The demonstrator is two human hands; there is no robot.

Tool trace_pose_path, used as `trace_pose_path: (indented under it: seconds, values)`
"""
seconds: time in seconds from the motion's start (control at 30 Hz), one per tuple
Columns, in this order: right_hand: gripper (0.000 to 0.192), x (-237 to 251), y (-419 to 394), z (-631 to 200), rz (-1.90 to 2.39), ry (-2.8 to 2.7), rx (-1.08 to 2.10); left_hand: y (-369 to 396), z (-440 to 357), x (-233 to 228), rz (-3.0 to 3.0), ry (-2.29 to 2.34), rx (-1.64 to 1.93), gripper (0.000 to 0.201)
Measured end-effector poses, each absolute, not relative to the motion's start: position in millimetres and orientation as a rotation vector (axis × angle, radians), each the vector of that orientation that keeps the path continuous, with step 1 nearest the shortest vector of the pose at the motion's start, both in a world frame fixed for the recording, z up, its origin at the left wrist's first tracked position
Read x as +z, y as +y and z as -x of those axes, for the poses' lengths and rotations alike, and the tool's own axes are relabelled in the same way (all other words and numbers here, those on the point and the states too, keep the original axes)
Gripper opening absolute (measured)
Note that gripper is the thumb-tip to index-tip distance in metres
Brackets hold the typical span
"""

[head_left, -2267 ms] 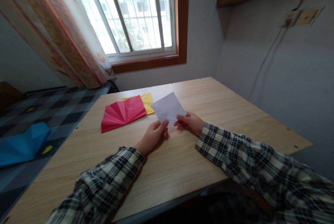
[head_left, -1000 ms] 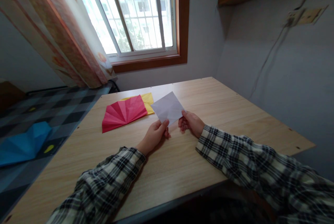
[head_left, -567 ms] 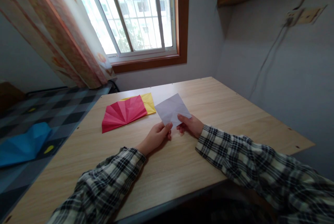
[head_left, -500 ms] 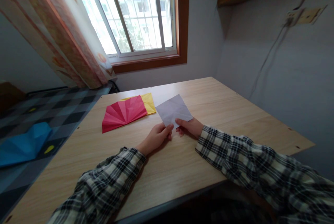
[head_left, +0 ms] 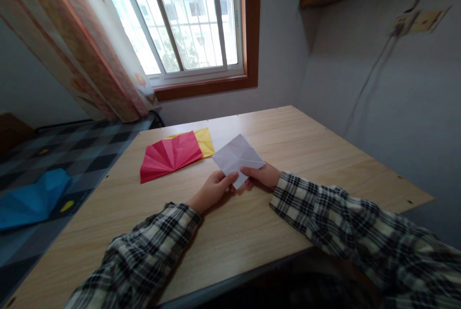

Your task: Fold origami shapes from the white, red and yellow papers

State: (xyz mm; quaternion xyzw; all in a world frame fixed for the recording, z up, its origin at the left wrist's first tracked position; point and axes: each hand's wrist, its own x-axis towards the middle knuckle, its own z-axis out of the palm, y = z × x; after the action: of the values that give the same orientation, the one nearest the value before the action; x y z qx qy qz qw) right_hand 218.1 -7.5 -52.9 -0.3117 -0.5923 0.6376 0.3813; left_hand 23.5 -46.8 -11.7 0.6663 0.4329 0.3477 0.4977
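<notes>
- The white paper (head_left: 237,157) is a creased square, turned so that it reads as a diamond; it lies low over the wooden desk (head_left: 324,155), near the middle of the top, and whether its far corner touches the wood cannot be told.
- The left hand (head_left: 212,190) pinches the paper's near-left edge, thumb on top and fingers curled beneath; the right hand (head_left: 262,176) grips the near-right edge in the same way, thumb laid across the sheet.
- The two hands sit close together at the paper's near corner, almost touching; the sheet spreads away from them toward the window (head_left: 187,16).
- Both wrists come out of plaid sleeves (head_left: 324,213) that rest on the desk.
- Just left of the white sheet lies a red paper (head_left: 169,155) creased into a fan pattern; a yellow paper (head_left: 205,140) shows from under its right edge, close to the white sheet's left corner but apart from it.
- A blue paper (head_left: 32,198) lies on the checkered bed (head_left: 90,150) to the left, well apart from the hands.
</notes>
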Motion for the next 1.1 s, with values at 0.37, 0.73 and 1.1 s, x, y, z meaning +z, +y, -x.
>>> trace_pose_path:
  seconds: [0.37, 0.73, 1.1]
  values:
    - [0.053, -52.8, -4.0, -220.6, 0.708, -1.449, 1.69, -44.7, -24.1, -16.8, -1.401, 0.988, 1.046, 0.045]
    - [0.049, -45.8, -6.8, -223.1, 0.76, -1.49, 1.758, -36.7, -23.3, -18.1, -1.241, 1.02, 1.288, 0.042]
    - [0.05, -49.4, -4.6, -223.3, 0.744, -1.509, 1.726, -41.8, -21.5, -11.4, -1.557, 1.241, 1.307, 0.055]
